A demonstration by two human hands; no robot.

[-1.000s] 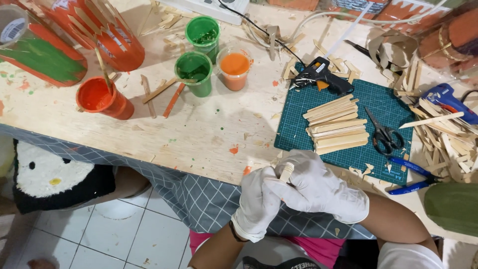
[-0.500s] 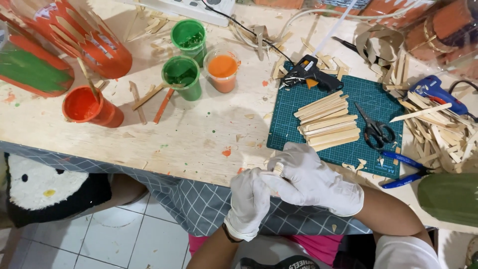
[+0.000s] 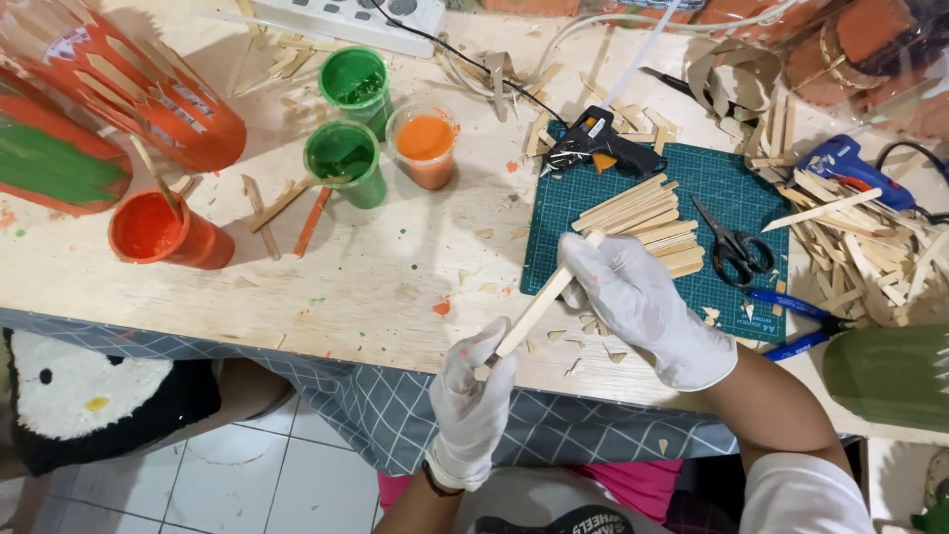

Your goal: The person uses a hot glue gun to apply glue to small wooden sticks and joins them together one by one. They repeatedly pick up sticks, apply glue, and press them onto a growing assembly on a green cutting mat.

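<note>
Both my hands wear white gloves. My left hand (image 3: 473, 394), at the table's near edge, grips the lower end of a flat wooden stick (image 3: 542, 300). My right hand (image 3: 638, 297) pinches the same stick's upper end over the front left corner of the green cutting mat (image 3: 727, 183). The stick runs diagonally between them. A stack of similar plain sticks (image 3: 647, 220) lies on the mat just beyond my right hand, with black scissors (image 3: 733, 247) to their right and a black glue gun (image 3: 593, 148) at the mat's far edge.
Two green paint cups (image 3: 346, 163) and an orange one (image 3: 425, 143) stand mid-table, a red-orange cup (image 3: 158, 229) at left. Painted stick-covered pieces (image 3: 129, 84) lie far left. A heap of loose sticks (image 3: 870, 252) and a blue glue gun (image 3: 850, 168) sit at right. Wood chips litter the tabletop.
My hands were close together at the table edge. Now the right hand has moved up over the mat corner and the stick is stretched between both hands.
</note>
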